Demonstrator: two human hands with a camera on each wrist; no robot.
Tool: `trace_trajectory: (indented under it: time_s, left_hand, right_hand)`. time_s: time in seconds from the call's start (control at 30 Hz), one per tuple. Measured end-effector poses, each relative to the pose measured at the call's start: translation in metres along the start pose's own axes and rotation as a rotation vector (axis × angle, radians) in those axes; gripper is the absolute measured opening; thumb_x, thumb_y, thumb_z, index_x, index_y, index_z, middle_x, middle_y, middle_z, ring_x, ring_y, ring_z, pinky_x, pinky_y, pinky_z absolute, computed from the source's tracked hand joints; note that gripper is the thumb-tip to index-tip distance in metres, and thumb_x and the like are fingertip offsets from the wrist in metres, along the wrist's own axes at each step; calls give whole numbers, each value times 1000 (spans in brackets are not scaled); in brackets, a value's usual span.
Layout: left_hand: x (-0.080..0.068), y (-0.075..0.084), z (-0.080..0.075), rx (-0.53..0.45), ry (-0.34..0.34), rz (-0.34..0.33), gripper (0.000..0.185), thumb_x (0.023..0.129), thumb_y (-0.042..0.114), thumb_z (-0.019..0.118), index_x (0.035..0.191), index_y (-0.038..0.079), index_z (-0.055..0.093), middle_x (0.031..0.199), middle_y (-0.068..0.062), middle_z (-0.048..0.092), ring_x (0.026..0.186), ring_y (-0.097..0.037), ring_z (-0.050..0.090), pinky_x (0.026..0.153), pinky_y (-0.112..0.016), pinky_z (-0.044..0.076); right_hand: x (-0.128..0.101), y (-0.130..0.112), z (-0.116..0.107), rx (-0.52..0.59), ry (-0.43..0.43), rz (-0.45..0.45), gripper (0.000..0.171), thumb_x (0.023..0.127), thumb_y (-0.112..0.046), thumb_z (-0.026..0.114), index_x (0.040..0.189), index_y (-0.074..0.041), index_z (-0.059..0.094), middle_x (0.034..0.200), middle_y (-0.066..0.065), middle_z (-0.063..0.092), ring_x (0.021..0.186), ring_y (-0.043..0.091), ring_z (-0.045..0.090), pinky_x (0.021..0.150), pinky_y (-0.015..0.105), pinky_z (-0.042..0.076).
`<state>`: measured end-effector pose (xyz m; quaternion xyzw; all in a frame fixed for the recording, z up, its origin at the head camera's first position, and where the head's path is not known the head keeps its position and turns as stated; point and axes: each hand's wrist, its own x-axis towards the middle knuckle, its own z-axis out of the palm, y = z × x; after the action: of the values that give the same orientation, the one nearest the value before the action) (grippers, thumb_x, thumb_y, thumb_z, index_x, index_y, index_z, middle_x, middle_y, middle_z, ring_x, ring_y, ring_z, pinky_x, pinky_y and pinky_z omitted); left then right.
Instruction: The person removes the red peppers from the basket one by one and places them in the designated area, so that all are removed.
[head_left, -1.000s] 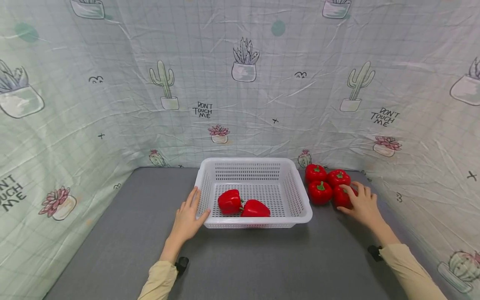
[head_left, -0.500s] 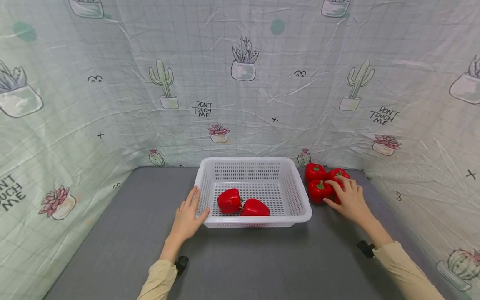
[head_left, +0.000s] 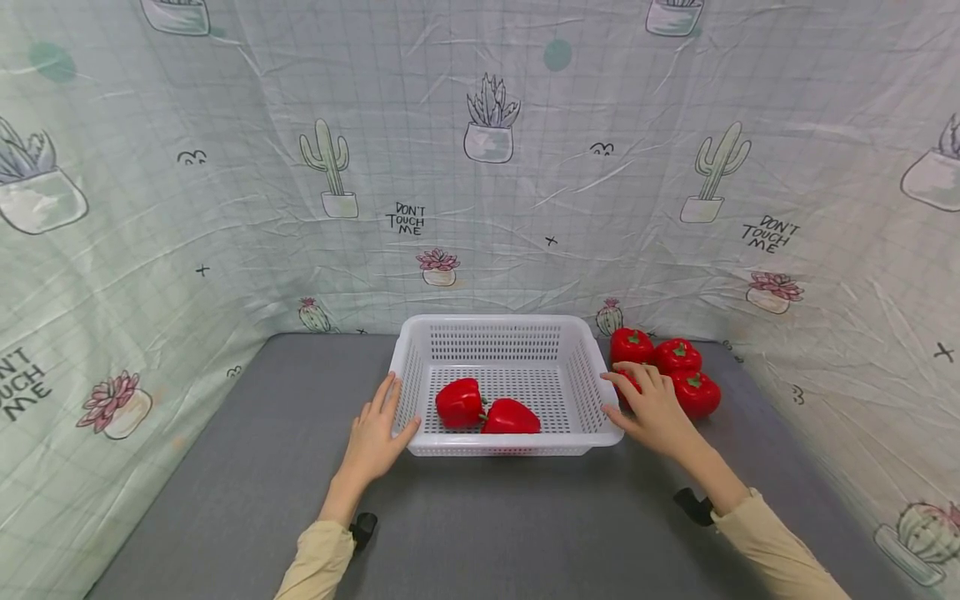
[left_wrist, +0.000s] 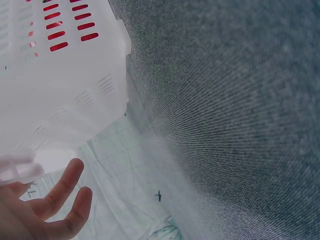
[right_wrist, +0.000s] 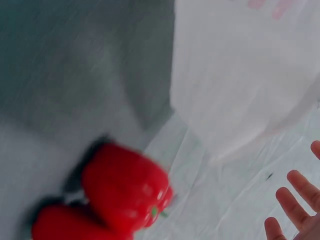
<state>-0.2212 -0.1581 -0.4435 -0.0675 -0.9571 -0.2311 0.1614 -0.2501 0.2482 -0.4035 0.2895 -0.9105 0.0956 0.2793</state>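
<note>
Two red peppers (head_left: 486, 407) lie touching each other on the floor of the white basket (head_left: 517, 325), which sits at the centre of the head view on the grey tabletop (head_left: 225, 467). Your left hand (head_left: 377, 425) rests with straight, relaxed fingers against the basket's left wall near its front corner, holding nothing; keep it there as a brace so the light basket does not slide. Your right hand (head_left: 651, 406) is spread flat just beside the basket's right wall, fingers straight, and it partly covers one pepper of the cluster of red peppers (head_left: 678, 371) to the right of centre. Whether it touches that pepper I cannot tell. As I judge it, you do best to curl the fingers round the nearest pepper's body, not its green stem, lift clear of the rim, and set it down in the bare back half of the basket.
</note>
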Motion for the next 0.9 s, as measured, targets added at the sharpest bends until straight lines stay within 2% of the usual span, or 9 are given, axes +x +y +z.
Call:
trace_trajectory:
  time_s: [0.33, 0.73, 0.9]
  left_hand:
    - [1, 0, 0, -6, -1, -3, 69, 84, 37, 55, 140, 6, 28, 146, -10, 25, 104, -36, 47, 80, -55, 37]
    - [0, 1, -1, -3, 6, 8, 69, 84, 37, 54, 139, 6, 29, 146, -10, 26, 104, -38, 48, 80, -57, 38]
    - [0, 1, -1, -4, 17, 9, 68, 84, 36, 55, 139, 5, 30, 146, -10, 26, 103, -38, 48, 80, -56, 38]
  right_hand:
    - [16, -31, 20, 54, -75, -45, 53, 72, -33, 69, 119, -16, 53, 122, 12, 48, 106, 26, 41, 82, 45, 34]
    - [33, -55, 34, 121, -79, -57, 50, 73, -31, 70, 118, -16, 53, 122, 11, 48, 110, 29, 41, 86, 49, 34]
    - [41, -62, 39, 105, -90, -50, 50, 74, -34, 68, 119, -17, 53, 121, 10, 48, 109, 28, 42, 87, 49, 35]
